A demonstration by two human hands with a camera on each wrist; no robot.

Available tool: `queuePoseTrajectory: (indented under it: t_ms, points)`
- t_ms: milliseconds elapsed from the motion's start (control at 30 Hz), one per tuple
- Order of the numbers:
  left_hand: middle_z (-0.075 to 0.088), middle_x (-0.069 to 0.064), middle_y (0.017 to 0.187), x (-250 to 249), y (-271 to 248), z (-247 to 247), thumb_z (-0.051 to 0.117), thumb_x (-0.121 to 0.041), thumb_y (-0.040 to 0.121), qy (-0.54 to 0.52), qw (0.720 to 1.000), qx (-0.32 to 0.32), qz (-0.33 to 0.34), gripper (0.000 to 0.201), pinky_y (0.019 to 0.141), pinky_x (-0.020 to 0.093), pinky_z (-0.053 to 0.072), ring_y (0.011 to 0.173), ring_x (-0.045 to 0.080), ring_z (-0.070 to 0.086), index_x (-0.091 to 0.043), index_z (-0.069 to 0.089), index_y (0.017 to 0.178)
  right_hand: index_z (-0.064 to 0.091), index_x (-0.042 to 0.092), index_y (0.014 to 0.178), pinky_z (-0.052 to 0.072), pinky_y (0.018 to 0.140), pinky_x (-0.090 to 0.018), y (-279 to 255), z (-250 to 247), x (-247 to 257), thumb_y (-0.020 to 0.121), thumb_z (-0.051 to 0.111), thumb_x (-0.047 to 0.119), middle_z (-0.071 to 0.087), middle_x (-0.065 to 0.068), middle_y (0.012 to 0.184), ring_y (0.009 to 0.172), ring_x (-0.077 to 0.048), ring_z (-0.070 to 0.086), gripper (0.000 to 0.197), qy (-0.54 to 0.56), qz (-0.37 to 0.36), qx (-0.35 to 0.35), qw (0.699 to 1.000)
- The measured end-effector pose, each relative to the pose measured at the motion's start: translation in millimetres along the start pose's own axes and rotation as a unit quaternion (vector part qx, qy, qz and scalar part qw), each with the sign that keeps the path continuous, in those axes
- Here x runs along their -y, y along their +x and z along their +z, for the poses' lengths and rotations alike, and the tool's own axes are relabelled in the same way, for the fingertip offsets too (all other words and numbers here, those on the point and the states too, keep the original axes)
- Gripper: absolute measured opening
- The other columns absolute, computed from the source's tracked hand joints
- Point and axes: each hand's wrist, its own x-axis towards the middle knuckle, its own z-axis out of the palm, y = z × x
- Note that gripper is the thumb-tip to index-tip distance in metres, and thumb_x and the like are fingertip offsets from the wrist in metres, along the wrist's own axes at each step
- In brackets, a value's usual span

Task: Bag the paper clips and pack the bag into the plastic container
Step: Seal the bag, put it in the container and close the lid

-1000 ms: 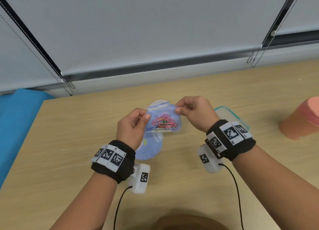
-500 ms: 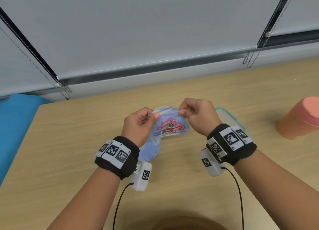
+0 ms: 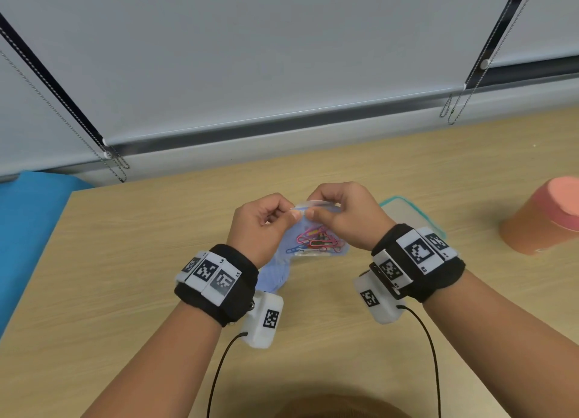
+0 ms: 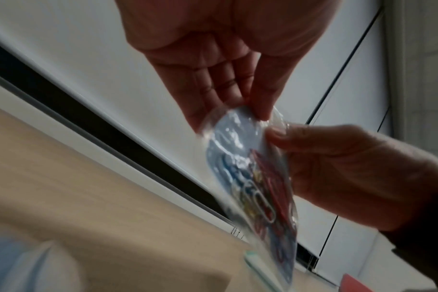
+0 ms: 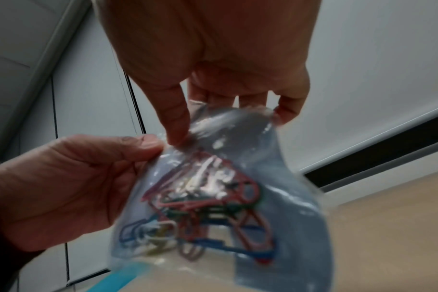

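Observation:
A small clear zip bag (image 3: 313, 245) hangs above the wooden table, with several coloured paper clips (image 3: 316, 240) inside. My left hand (image 3: 289, 214) pinches its top edge at the left, and my right hand (image 3: 314, 211) pinches the same edge just beside it. In the left wrist view my left fingers (image 4: 256, 110) nip the bag (image 4: 245, 158) at its top. In the right wrist view the right thumb and fingers (image 5: 180, 130) pinch the bag (image 5: 288, 197), clips (image 5: 213, 207) bunched low. The plastic container (image 3: 416, 212) with a teal rim sits behind my right wrist, partly hidden.
A pale blue round item (image 3: 275, 275) lies on the table under the left wrist. An orange cup with a pink top (image 3: 545, 220) stands at the right. A blue surface (image 3: 28, 229) adjoins the table's left edge. Window blinds with bead cords run along the back.
My two hands have drawn together along the bag's top edge, the right hand sliding left. The bag has tilted, its bottom now swung toward me.

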Motion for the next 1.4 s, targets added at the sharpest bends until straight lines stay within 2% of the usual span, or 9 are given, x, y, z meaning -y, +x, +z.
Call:
queuePoseTrajectory:
  t_ms: [100,200,400,567,800,967,1167,1300,1400]
  points:
    - [0.061,-0.002,0.066,-3.3,2.7,-2.8,0.063,-0.023,0.078,0.055,0.998,0.011,0.025,0.012,0.064,0.022,0.046,0.061,0.008,0.053,-0.014,0.064,0.071,0.065,0.023,0.076,0.052,0.080,-0.047,0.3,-0.7,4.3,0.077,0.061,0.032,0.070,0.004,0.069,0.072,-0.019,0.065,0.010,-0.031,-0.014,0.007,0.999]
    - [0.065,-0.004,0.070,-8.3,6.5,-6.0,0.062,-0.029,0.079,0.095,0.994,0.030,0.034,0.013,0.065,0.024,0.048,0.062,0.008,0.055,-0.017,0.065,0.075,0.059,0.029,0.072,0.045,0.088,-0.048,0.4,-1.2,10.3,0.079,0.057,0.035,0.067,0.007,0.068,0.073,-0.020,0.062,0.008,-0.083,-0.036,-0.008,0.996]
    - [0.066,0.004,0.069,-17.2,9.0,-6.1,0.065,-0.015,0.083,0.124,0.989,0.019,0.074,0.010,0.063,0.022,0.049,0.063,0.006,0.055,-0.010,0.066,0.074,0.061,0.027,0.080,0.036,0.094,-0.047,1.7,0.8,14.1,0.083,0.059,0.028,0.068,0.005,0.074,0.080,-0.021,0.060,0.004,-0.132,-0.054,-0.031,0.989]
    - [0.061,-0.005,0.065,-12.1,5.6,-14.2,0.065,-0.017,0.081,0.122,0.990,-0.010,0.066,0.011,0.061,0.009,0.042,0.062,0.000,0.053,-0.011,0.065,0.072,0.062,0.027,0.076,0.045,0.088,-0.051,-0.4,-6.2,5.2,0.078,0.059,0.037,0.068,0.005,0.066,0.072,-0.020,0.063,0.010,-0.075,-0.026,-0.027,0.997]
    - [0.066,0.009,0.066,-14.9,6.7,-12.1,0.061,-0.028,0.079,0.141,0.987,0.042,0.059,0.013,0.059,0.034,0.050,0.063,0.022,0.060,-0.018,0.065,0.073,0.061,0.025,0.075,0.040,0.090,-0.049,-3.0,0.3,8.2,0.079,0.059,0.027,0.063,0.008,0.068,0.076,-0.020,0.059,0.004,-0.112,-0.075,-0.038,0.990]
    - [0.062,0.005,0.060,-12.0,1.6,-9.2,0.058,-0.026,0.080,0.172,0.982,0.025,0.079,0.012,0.052,0.031,0.045,0.055,0.017,0.055,-0.019,0.063,0.071,0.061,0.028,0.076,0.037,0.091,-0.045,-6.3,2.0,1.7,0.081,0.062,0.032,0.063,0.008,0.066,0.075,-0.017,0.057,0.007,-0.107,-0.068,-0.034,0.991]
    - [0.068,0.000,0.069,-13.5,0.1,-8.7,0.059,-0.029,0.083,0.185,0.976,0.097,0.063,0.009,0.062,0.036,0.051,0.064,0.015,0.061,-0.024,0.067,0.081,0.058,0.021,0.074,0.035,0.085,-0.043,-10.7,4.5,1.4,0.081,0.058,0.025,0.056,0.011,0.067,0.074,-0.016,0.051,0.008,-0.190,-0.106,-0.036,0.975]
    - [0.066,-0.003,0.069,-13.7,1.0,-9.9,0.055,-0.030,0.081,0.231,0.964,0.089,0.097,0.012,0.062,0.037,0.050,0.065,0.015,0.059,-0.023,0.064,0.079,0.061,0.025,0.075,0.032,0.087,-0.040,-13.1,0.1,-4.5,0.081,0.063,0.038,0.065,0.010,0.069,0.074,-0.014,0.054,0.014,-0.164,-0.086,-0.038,0.982]
    - [0.065,-0.004,0.068,-9.3,-0.3,-11.4,0.055,-0.031,0.081,0.223,0.967,0.079,0.094,0.013,0.062,0.037,0.050,0.065,0.015,0.059,-0.022,0.064,0.077,0.063,0.024,0.073,0.033,0.093,-0.040,-15.0,-5.4,-11.9,0.081,0.065,0.034,0.067,0.007,0.071,0.073,-0.016,0.056,0.013,-0.130,-0.071,-0.025,0.989]
